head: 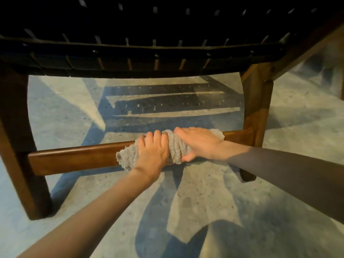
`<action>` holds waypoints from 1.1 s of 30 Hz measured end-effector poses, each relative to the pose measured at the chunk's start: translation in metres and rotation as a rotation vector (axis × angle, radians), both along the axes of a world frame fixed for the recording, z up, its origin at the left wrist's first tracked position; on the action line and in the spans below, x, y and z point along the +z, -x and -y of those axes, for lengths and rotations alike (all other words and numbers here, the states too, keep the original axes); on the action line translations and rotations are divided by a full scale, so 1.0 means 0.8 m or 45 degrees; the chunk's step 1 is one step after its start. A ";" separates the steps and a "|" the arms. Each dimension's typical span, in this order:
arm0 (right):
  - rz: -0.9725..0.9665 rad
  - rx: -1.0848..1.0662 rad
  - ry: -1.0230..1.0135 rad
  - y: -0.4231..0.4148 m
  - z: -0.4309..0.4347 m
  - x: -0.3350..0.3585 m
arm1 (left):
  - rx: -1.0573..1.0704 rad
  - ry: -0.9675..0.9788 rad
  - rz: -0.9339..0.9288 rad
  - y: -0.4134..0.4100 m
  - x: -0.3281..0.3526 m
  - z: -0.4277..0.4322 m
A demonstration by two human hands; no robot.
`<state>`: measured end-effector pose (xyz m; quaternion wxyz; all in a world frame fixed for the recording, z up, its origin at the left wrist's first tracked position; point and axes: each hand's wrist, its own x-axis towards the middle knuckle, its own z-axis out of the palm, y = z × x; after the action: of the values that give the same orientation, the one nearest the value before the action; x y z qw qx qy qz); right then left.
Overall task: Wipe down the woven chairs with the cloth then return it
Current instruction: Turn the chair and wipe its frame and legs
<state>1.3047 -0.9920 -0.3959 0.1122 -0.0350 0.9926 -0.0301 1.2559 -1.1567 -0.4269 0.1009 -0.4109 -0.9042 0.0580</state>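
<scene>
Woven seat (pixel 167 21) cut off at top, right side blurred; rail (pixel 74 157) middle hidden (under cloth (pixel 176 148))

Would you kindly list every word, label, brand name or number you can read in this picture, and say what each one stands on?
There are none: no writing, label, brand or number shows anywhere in this view.
The cloth, the wooden rail, the woven seat and the floor are all unmarked.
The left hand, the right hand and the sleeve bear no print either.

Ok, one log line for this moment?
phase: wiping | left hand: grips cloth on lower rail | right hand: grips cloth | woven chair: upright | return: not yet
</scene>
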 end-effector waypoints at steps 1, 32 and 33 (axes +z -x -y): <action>-0.019 0.003 -0.009 -0.008 -0.014 -0.001 | -0.008 0.008 -0.008 -0.006 0.000 -0.013; -0.421 -0.019 -0.273 -0.136 -0.160 0.019 | 0.092 -0.339 0.627 -0.061 0.068 -0.148; -0.425 -0.077 -0.228 -0.137 -0.154 0.025 | 0.119 -0.395 0.605 -0.065 0.072 -0.146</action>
<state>1.4147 -0.8688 -0.3757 -0.0524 0.0004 0.9967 0.0613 1.3082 -1.0395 -0.3697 -0.0548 -0.3505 -0.9186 -0.1742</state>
